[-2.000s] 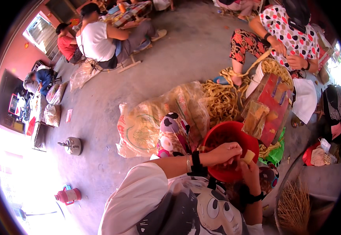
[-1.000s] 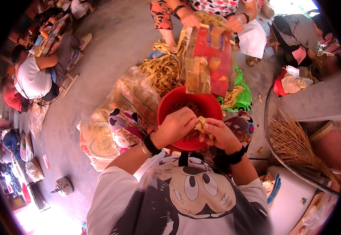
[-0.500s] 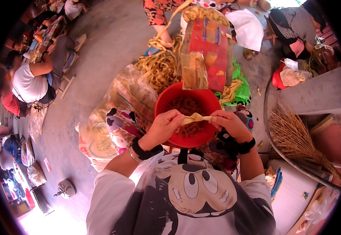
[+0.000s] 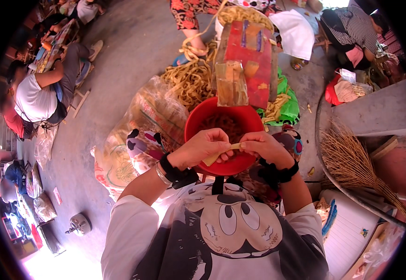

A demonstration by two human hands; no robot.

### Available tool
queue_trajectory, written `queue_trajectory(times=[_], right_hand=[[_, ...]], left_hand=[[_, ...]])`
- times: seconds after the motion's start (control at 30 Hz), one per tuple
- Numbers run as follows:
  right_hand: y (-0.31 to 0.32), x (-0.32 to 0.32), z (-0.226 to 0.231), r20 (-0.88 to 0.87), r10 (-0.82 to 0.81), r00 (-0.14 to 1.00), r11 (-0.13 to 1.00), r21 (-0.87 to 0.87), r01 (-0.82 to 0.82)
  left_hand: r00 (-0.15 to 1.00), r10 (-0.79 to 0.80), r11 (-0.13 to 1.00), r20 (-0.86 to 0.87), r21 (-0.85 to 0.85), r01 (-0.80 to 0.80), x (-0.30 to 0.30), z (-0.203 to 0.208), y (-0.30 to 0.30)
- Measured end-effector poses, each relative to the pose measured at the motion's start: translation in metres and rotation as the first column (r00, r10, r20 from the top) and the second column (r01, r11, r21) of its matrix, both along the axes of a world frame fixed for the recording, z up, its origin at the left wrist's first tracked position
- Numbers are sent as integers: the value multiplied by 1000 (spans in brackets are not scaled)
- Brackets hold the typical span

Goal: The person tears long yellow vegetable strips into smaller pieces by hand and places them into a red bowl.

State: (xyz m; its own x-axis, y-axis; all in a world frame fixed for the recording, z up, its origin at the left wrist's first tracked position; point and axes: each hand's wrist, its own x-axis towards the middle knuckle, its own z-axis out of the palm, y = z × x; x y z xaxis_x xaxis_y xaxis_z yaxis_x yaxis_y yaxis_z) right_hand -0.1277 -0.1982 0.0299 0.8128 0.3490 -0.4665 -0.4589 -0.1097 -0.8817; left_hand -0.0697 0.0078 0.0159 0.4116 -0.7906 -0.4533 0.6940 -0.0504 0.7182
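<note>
The left hand [image 4: 207, 144] and right hand [image 4: 263, 145] each had a tight fingertip grip on a flat pale-yellow strip [image 4: 235, 146], above the round red basin [image 4: 196, 120]. It seemed unfinished; loose yellow ribbons [image 4: 191, 79] lay heaped far left, apparently unworked. Fingers hid its middle; the basin's brown pieces [image 4: 224, 123] looked blurred.

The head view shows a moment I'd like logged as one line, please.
left hand: grips pale yellow strip | right hand: pinches same strip | red bucket: below both hands, brown pieces inside
</note>
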Motion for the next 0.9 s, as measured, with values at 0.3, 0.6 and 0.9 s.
queue_trajectory(times=[0.3, 0.6, 0.9], right_hand=[[-15, 6, 4, 30, 2, 1000, 1000, -16, -2], [-3, 43, -25, 558, -153, 815, 903, -256, 345], [-30, 70, -70, 849, -71, 523, 489, -427, 760]], left_hand=[[999, -14, 998, 43, -64, 17, 6, 7, 15], [388, -14, 937, 922, 147, -317, 50, -10, -19], [-171, -72, 839, 983, -33, -543, 85, -40, -45]])
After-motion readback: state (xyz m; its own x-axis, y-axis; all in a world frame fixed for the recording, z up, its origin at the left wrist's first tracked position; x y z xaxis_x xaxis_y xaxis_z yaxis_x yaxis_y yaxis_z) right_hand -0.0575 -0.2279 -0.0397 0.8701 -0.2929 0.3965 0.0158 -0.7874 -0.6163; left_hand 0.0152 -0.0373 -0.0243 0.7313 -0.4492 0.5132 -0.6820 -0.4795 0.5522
